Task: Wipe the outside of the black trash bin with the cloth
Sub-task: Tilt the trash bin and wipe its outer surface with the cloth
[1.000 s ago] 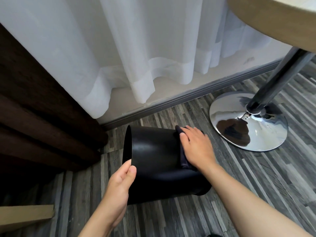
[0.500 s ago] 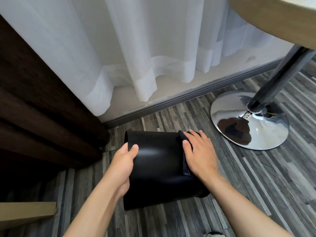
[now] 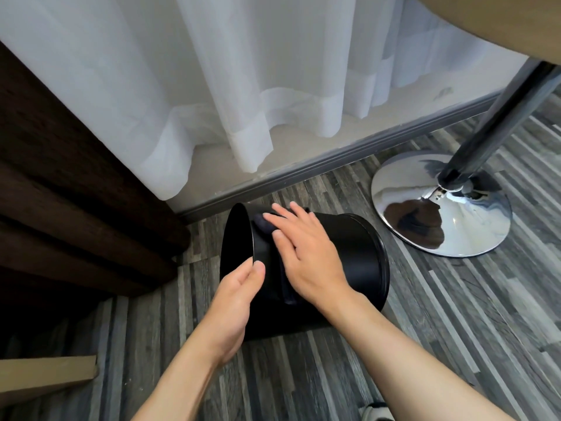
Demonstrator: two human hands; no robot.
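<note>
The black trash bin (image 3: 355, 250) lies on its side on the grey wood-pattern floor, its open mouth facing left. My left hand (image 3: 235, 294) grips the rim at the mouth, thumb on the outer wall. My right hand (image 3: 306, 253) lies flat on the upper side of the bin, fingers spread, pressing a dark cloth (image 3: 264, 224) against the wall. Only small parts of the cloth show: a fold under my fingertips and a strip below my palm.
A chrome table base (image 3: 455, 232) with its dark pole stands right of the bin. White sheer curtains (image 3: 243, 86) hang above a grey baseboard behind. Dark brown drapes (image 3: 76, 208) fill the left. A cardboard edge (image 3: 45, 375) sits at lower left.
My right hand slid the cloth leftward along the bin toward its mouth. My left hand shifted on the rim, and the bin turned slightly.
</note>
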